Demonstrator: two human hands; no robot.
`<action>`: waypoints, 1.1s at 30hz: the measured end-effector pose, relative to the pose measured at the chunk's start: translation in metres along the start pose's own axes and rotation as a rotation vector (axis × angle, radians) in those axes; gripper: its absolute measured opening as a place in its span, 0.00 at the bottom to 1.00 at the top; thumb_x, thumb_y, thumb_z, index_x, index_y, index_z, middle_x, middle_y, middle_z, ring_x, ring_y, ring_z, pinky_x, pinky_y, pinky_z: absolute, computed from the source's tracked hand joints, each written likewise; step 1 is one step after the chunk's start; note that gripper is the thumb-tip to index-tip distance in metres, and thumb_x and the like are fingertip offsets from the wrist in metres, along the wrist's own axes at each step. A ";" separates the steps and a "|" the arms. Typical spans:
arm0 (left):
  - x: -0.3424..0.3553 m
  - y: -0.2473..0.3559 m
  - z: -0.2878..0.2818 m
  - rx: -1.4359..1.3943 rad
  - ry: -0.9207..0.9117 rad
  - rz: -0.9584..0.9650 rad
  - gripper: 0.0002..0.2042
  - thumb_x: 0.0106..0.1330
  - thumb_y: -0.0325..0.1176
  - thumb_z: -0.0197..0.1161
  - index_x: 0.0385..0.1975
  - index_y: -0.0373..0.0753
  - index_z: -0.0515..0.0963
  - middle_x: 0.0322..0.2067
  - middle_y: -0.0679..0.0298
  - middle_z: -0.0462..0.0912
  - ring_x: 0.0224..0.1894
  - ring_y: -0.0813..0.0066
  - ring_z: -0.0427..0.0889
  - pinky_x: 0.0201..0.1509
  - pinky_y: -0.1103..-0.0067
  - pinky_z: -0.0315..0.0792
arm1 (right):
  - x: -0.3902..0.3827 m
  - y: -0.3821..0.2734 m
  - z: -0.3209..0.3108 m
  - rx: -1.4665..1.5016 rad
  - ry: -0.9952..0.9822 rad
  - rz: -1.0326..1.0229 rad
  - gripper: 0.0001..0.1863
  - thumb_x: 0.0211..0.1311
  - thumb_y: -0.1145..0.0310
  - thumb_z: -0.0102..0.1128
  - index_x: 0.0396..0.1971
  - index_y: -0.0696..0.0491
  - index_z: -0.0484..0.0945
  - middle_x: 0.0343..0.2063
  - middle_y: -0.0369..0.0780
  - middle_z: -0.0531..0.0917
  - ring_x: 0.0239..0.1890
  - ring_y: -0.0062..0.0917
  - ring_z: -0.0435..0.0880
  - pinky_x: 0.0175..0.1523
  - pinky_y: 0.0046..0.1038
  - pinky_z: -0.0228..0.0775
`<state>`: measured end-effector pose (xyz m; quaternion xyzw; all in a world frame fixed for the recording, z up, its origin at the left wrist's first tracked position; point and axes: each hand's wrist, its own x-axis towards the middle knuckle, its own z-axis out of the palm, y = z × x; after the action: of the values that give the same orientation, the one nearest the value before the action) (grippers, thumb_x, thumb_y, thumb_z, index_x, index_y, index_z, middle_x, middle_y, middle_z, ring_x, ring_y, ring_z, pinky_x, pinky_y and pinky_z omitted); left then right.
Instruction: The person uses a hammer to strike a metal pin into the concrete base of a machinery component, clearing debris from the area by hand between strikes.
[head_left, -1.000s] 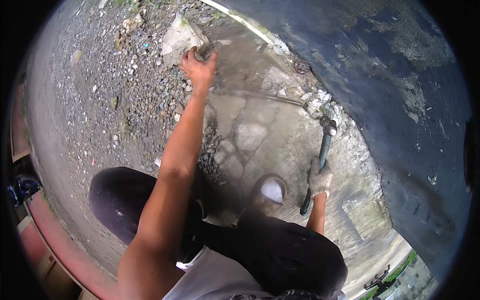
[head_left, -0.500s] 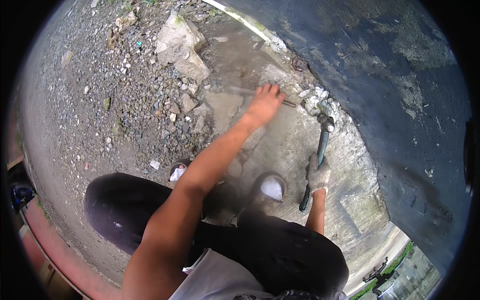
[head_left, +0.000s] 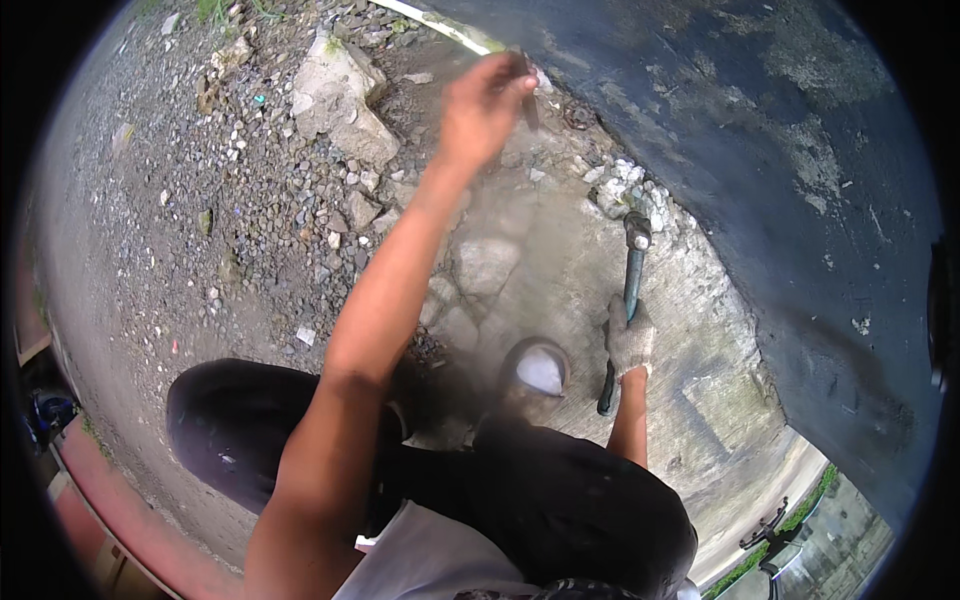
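Note:
My bare left hand [head_left: 482, 108] is raised near the foot of the dark wall, its fingers closed around a thin, dark metal rod [head_left: 529, 100] that looks like a chisel. Motion smears the rod, and its tip is not clear. In a knitted white glove, my right hand [head_left: 630, 342] grips a hammer [head_left: 634, 270] low on its handle. The hammer's head lies over the concrete slab [head_left: 690, 330], beside whitish broken rubble [head_left: 625, 188] along the wall's base.
On the right rises a dark painted wall [head_left: 780, 200]. Gravel [head_left: 270, 210] covers the left side, with a large concrete chunk [head_left: 340, 100] on it. A pale pipe-like strip [head_left: 440, 25] runs along the wall's far end. My sandalled foot [head_left: 540, 372] stands on the slab.
My left hand has moved up and away with the rod, from over the slab to the wall's far foot, and the rod has turned. My right hand and the hammer have hardly shifted.

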<state>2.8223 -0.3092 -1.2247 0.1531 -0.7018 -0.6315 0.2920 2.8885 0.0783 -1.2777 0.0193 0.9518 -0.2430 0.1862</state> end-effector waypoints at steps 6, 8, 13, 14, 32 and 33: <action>0.035 -0.007 0.002 0.012 0.038 0.130 0.08 0.67 0.25 0.64 0.44 0.34 0.80 0.40 0.62 0.87 0.45 0.78 0.84 0.52 0.80 0.76 | -0.007 -0.015 0.008 -0.011 0.136 -0.135 0.21 0.66 0.50 0.59 0.37 0.57 0.77 0.16 0.39 0.79 0.17 0.22 0.78 0.23 0.29 0.69; 0.037 -0.007 0.008 0.039 -0.007 0.119 0.08 0.67 0.24 0.64 0.44 0.33 0.80 0.41 0.62 0.87 0.45 0.78 0.84 0.52 0.80 0.76 | -0.008 -0.019 0.007 -0.005 0.167 -0.214 0.21 0.66 0.52 0.59 0.38 0.59 0.77 0.17 0.40 0.79 0.15 0.21 0.77 0.21 0.28 0.68; 0.037 -0.001 0.009 0.095 -0.134 0.181 0.09 0.67 0.24 0.63 0.45 0.34 0.80 0.41 0.62 0.87 0.46 0.77 0.84 0.53 0.80 0.76 | -0.026 -0.088 -0.029 0.353 -0.066 0.096 0.18 0.68 0.57 0.58 0.39 0.61 0.77 0.19 0.40 0.80 0.13 0.19 0.74 0.17 0.24 0.65; 0.036 0.000 0.013 0.091 -0.135 0.181 0.09 0.67 0.24 0.63 0.45 0.34 0.80 0.41 0.62 0.87 0.46 0.77 0.84 0.53 0.80 0.76 | -0.026 -0.099 -0.036 0.418 -0.096 0.119 0.18 0.68 0.58 0.57 0.39 0.61 0.77 0.20 0.40 0.80 0.12 0.19 0.74 0.16 0.23 0.64; 0.054 0.027 0.004 0.489 -0.513 -0.059 0.12 0.68 0.37 0.64 0.50 0.46 0.83 0.42 0.66 0.88 0.47 0.81 0.84 0.52 0.79 0.76 | -0.003 -0.247 -0.111 0.360 -0.230 -0.161 0.20 0.73 0.55 0.52 0.40 0.60 0.76 0.17 0.35 0.75 0.13 0.15 0.72 0.17 0.22 0.65; 0.054 0.018 0.000 0.433 -0.464 0.013 0.13 0.68 0.38 0.64 0.50 0.46 0.83 0.41 0.66 0.88 0.46 0.82 0.84 0.51 0.79 0.76 | -0.004 -0.249 -0.113 0.360 -0.230 -0.169 0.20 0.73 0.55 0.52 0.40 0.60 0.76 0.17 0.35 0.75 0.13 0.15 0.72 0.17 0.22 0.65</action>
<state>2.7829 -0.3375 -1.1957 0.0591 -0.8687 -0.4837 0.0890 2.8216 -0.0879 -1.0707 -0.0555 0.8637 -0.4244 0.2660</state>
